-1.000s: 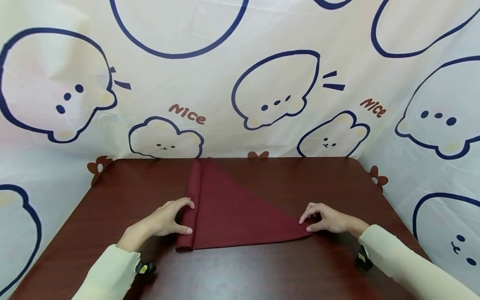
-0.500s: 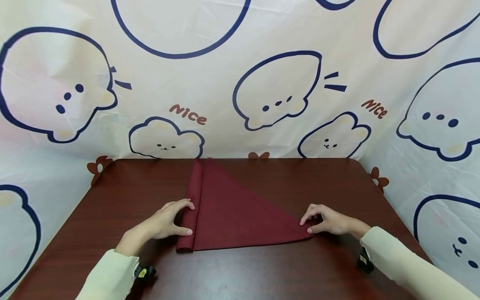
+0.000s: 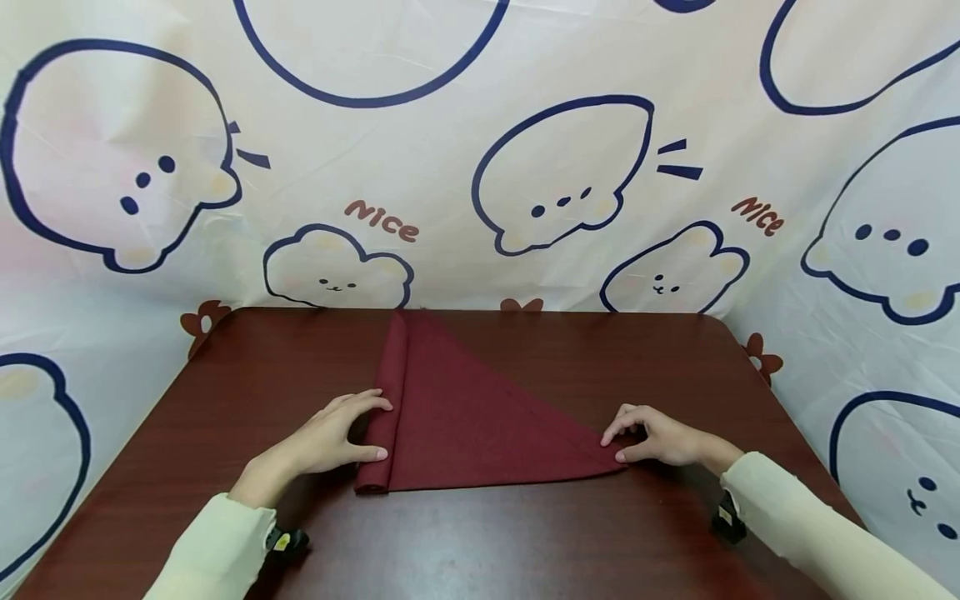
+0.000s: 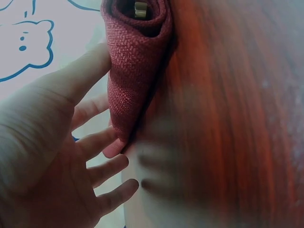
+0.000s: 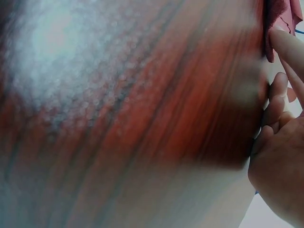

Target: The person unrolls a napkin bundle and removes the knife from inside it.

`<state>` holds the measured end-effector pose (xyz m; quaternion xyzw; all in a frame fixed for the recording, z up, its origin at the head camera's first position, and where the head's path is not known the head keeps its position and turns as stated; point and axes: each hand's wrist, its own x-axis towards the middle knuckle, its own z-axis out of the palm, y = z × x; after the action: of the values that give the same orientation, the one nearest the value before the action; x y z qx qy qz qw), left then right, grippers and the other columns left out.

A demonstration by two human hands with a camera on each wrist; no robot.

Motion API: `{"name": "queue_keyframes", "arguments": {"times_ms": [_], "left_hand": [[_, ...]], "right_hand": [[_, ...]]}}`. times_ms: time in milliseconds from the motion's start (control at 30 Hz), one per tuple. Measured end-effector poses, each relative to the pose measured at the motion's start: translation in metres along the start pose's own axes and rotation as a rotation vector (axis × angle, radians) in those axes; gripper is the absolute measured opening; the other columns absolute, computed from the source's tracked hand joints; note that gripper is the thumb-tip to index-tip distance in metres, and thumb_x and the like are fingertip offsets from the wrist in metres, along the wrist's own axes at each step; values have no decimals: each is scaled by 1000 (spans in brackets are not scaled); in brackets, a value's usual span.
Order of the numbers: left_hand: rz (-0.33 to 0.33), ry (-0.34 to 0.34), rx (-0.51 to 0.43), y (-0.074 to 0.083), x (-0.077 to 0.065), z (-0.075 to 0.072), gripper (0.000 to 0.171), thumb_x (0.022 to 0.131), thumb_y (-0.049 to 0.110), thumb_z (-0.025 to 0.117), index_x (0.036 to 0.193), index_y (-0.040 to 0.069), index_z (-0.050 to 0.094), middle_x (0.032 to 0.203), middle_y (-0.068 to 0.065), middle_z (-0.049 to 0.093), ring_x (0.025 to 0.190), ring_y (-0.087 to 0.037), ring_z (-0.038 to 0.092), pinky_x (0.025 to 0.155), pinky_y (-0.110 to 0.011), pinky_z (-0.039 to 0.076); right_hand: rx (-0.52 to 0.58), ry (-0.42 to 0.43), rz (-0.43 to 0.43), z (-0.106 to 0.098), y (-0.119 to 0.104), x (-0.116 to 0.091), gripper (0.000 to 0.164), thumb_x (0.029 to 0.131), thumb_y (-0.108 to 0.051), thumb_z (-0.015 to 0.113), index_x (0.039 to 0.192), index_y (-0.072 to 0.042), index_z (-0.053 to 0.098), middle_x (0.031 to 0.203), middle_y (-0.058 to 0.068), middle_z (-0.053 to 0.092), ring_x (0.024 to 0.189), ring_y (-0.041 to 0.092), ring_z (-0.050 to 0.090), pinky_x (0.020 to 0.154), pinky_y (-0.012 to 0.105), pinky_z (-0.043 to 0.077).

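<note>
A maroon woven cloth (image 3: 480,425) lies on the table, its left side wound into a long roll (image 3: 386,367) and its right side narrowing to a corner. At the near part of the roll, my left hand (image 3: 322,437) rests thumb and fingertips on it. The left wrist view shows that hand (image 4: 61,137) with spread, fairly straight fingers; a gold-coloured piece (image 4: 140,9) sits inside the roll's end. My right hand (image 3: 660,437) pinches the cloth's right corner between thumb and forefinger. Only part of that hand (image 5: 285,142) shows in the right wrist view.
The dark reddish-brown table (image 3: 480,550) has a rounded far edge. Behind and beside it hangs a pale curtain (image 3: 435,167) with cartoon outlines. Light sleeves (image 3: 217,546) and dark wrist devices (image 3: 727,518) are on the person's arms.
The head view has shifted slightly. Both hands stay at the same places on the cloth, and the roll looks unchanged.
</note>
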<state>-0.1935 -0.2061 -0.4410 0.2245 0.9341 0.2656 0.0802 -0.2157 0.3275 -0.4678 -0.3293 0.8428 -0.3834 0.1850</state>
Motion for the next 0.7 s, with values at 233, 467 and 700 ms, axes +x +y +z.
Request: {"name": "queue_keyframes", "arguments": {"times_ms": [233,467,700], "left_hand": [[-3,-4,11,4,3,0,65,83,40,82,137,15,57,154,-20,45,142,-48,36,106,-71,38],[11,19,15,7,5,-1,63,83,34,83,136,12,58,152,-22,47,141,-48,37,107,-69,38],[42,112,44,10,7,2,53,87,26,80,134,10,60,145,-18,56,138,-44,44,109,-65,39]], "right_hand": [[-1,10,-6,1,1,-2,19,91,-18,75,110,-13,76,100,9,63,93,15,52,82,27,43],[-3,7,20,0,-1,-2,20,91,-20,75,111,-14,76,101,9,63,94,16,52,83,27,43],[-1,14,24,1,-4,-1,20,90,-19,76,110,-13,76,100,8,63,94,12,51,83,26,42]]}}
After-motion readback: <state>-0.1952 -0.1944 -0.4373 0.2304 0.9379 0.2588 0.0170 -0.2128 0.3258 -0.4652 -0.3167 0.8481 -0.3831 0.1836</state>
